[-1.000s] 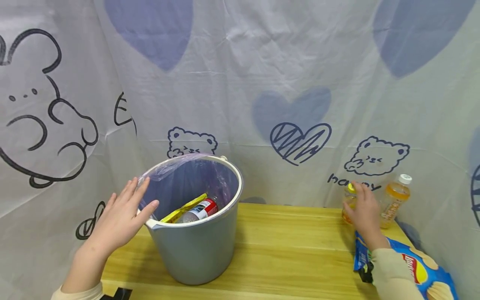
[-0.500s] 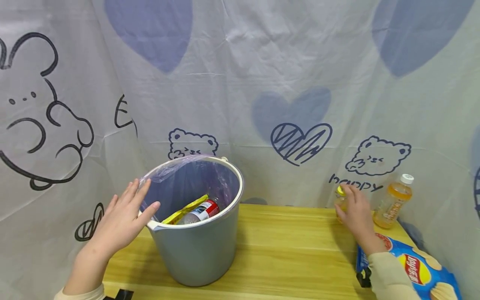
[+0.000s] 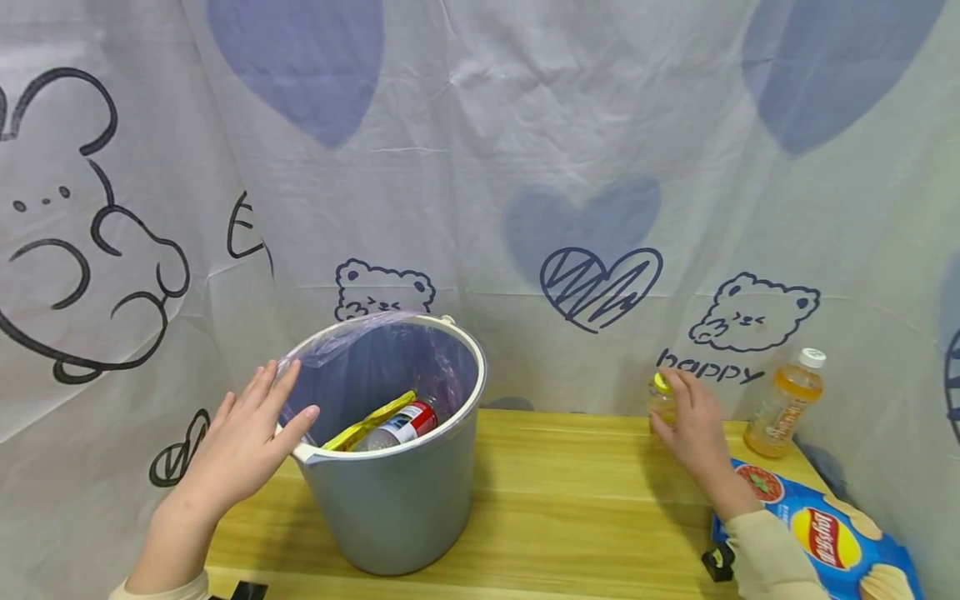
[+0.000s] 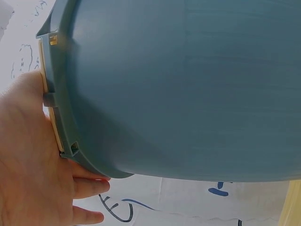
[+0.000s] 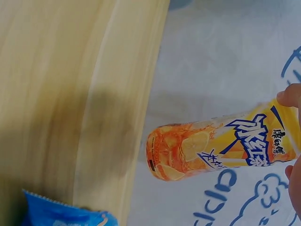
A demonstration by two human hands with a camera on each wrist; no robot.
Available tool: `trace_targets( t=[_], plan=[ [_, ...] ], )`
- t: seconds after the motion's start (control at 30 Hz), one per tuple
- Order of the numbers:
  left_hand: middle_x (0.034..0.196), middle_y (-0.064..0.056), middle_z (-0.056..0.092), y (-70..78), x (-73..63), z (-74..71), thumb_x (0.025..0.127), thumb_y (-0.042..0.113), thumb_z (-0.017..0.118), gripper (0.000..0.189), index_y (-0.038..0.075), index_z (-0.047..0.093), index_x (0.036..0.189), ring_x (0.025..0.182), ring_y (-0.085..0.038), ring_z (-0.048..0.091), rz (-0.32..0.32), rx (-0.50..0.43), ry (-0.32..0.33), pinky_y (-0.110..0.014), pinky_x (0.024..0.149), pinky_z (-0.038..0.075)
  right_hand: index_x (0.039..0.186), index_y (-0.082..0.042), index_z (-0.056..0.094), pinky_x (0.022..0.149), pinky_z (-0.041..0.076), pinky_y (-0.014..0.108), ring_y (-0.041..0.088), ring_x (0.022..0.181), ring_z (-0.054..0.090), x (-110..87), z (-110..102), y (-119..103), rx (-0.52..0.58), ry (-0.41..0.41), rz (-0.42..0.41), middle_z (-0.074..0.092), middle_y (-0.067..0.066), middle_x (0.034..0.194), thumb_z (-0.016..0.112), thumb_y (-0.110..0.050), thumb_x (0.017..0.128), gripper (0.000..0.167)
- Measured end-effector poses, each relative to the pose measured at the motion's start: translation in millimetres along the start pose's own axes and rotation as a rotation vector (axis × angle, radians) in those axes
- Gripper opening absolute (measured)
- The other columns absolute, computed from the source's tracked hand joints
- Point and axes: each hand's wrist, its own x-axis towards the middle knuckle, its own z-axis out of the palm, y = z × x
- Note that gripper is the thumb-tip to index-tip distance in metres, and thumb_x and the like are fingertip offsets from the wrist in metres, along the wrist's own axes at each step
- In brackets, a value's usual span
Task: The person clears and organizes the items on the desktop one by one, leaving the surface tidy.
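Note:
My right hand [image 3: 694, 423] grips an iced-tea bottle [image 5: 207, 148] near its top. The bottle has a yellow cap and a yellow-orange label, appears raised off the table and is partly covered by the hand in the head view. My left hand [image 3: 243, 425] has straight fingers and touches the left rim of a grey bucket [image 3: 397, 508]; in the left wrist view its palm lies by the rim. A thin purple bag [image 3: 341, 342] lines the bucket. Inside lie a yellow wrapper [image 3: 367, 423] and a clear bottle with a red and white label [image 3: 408, 423].
A bottle of orange drink with a white cap [image 3: 783, 404] stands at the table's back right. In front of it lies a blue chip bag [image 3: 840, 533], partly behind the right sleeve. A printed curtain [image 3: 480, 167] borders the wooden table [image 3: 570, 508] at the back and sides.
My right hand has moved left with the iced-tea bottle, away from the white-capped bottle, which shows more fully now. More of the chip bag is uncovered. The left hand stays at the rim.

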Motion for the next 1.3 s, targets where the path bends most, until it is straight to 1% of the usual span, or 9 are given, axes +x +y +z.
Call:
trace_targets(
  t=[0.13, 0.3, 0.47, 0.63, 0.83, 1.0, 1.07, 1.17, 1.3],
  plan=[
    [0.16, -0.029, 0.006, -0.4, -0.3, 0.4, 0.101, 0.053, 0.036, 0.074, 0.011, 0.012, 0.158, 0.148, -0.048, 0.008, -0.007, -0.002, -0.005, -0.073, 0.113, 0.002, 0.135, -0.001, 0.047, 0.089, 0.046, 0.058, 0.041, 0.107, 0.054, 4.4, -1.1, -8.7, 0.022, 0.006, -0.013, 0.052, 0.024, 0.123, 0.084, -0.003, 0.064, 0.08],
    [0.16, -0.029, 0.007, 1.5, -0.1, -1.1, 0.101, 0.054, 0.036, 0.075, 0.011, 0.013, 0.157, 0.148, -0.048, 0.009, -0.006, 0.001, -0.002, -0.074, 0.112, 0.004, 0.135, -0.001, 0.047, 0.09, 0.048, 0.057, 0.041, 0.108, 0.054, 10.5, -4.3, -22.1, 0.041, 0.014, -0.021, 0.052, 0.024, 0.125, 0.085, -0.004, 0.065, 0.08],
    [0.161, -0.029, 0.006, 1.9, -0.2, -2.6, 0.101, 0.055, 0.035, 0.076, 0.01, 0.013, 0.157, 0.149, -0.048, 0.008, -0.008, -0.002, -0.004, -0.074, 0.112, 0.003, 0.137, -0.003, 0.045, 0.093, 0.047, 0.057, 0.04, 0.111, 0.054, 17.0, -8.1, -37.3, 0.069, -0.004, -0.018, 0.052, 0.023, 0.127, 0.084, -0.003, 0.065, 0.082],
    [0.16, -0.029, 0.008, 1.6, 1.3, -2.2, 0.101, 0.055, 0.035, 0.075, 0.01, 0.014, 0.157, 0.148, -0.048, 0.01, -0.001, 0.008, 0.005, -0.075, 0.111, 0.005, 0.138, -0.003, 0.045, 0.093, 0.046, 0.057, 0.04, 0.112, 0.053, 24.1, -12.1, -50.3, 0.106, 0.006, -0.033, 0.051, 0.024, 0.128, 0.084, -0.002, 0.064, 0.084],
    [0.16, -0.03, 0.009, 1.0, 1.9, -0.8, 0.101, 0.054, 0.037, 0.074, 0.011, 0.014, 0.157, 0.148, -0.048, 0.011, 0.002, 0.005, 0.01, -0.075, 0.111, 0.006, 0.139, -0.003, 0.043, 0.096, 0.045, 0.057, 0.04, 0.115, 0.05, 31.7, -18.5, -63.9, 0.141, 0.0, -0.043, 0.05, 0.025, 0.13, 0.082, -0.003, 0.067, 0.082],
    [0.16, -0.03, 0.008, 0.4, 1.8, -0.1, 0.101, 0.054, 0.036, 0.074, 0.011, 0.013, 0.157, 0.148, -0.048, 0.01, 0.005, -0.001, 0.01, -0.075, 0.111, 0.004, 0.142, -0.004, 0.04, 0.101, 0.043, 0.057, 0.04, 0.121, 0.048, 38.8, -26.5, -75.9, 0.163, -0.025, -0.026, 0.047, 0.025, 0.134, 0.081, -0.003, 0.071, 0.082],
    [0.16, -0.03, 0.008, 0.7, 1.8, -0.2, 0.101, 0.054, 0.036, 0.075, 0.011, 0.014, 0.157, 0.148, -0.049, 0.01, 0.004, 0.0, 0.01, -0.075, 0.111, 0.004, 0.142, -0.004, 0.039, 0.101, 0.043, 0.057, 0.04, 0.121, 0.048, 41.6, -29.2, -79.8, 0.168, -0.026, -0.026, 0.047, 0.024, 0.134, 0.081, -0.002, 0.071, 0.083],
    [0.16, -0.029, 0.008, 1.5, 1.5, -0.4, 0.101, 0.055, 0.036, 0.075, 0.011, 0.014, 0.157, 0.148, -0.049, 0.01, -0.001, 0.002, 0.008, -0.075, 0.111, 0.005, 0.142, -0.003, 0.039, 0.098, 0.045, 0.057, 0.04, 0.119, 0.049, 46.1, -31.6, -84.4, 0.176, -0.001, -0.043, 0.047, 0.025, 0.134, 0.082, -0.001, 0.069, 0.084],
    [0.16, -0.03, 0.009, 2.4, 1.0, -0.5, 0.1, 0.056, 0.036, 0.076, 0.01, 0.015, 0.157, 0.148, -0.049, 0.011, -0.009, 0.006, 0.006, -0.074, 0.112, 0.005, 0.142, -0.001, 0.039, 0.094, 0.049, 0.055, 0.04, 0.117, 0.05, 52.9, -33.8, -90.6, 0.206, 0.071, -0.075, 0.048, 0.027, 0.132, 0.083, 0.003, 0.067, 0.087]
  ],
)
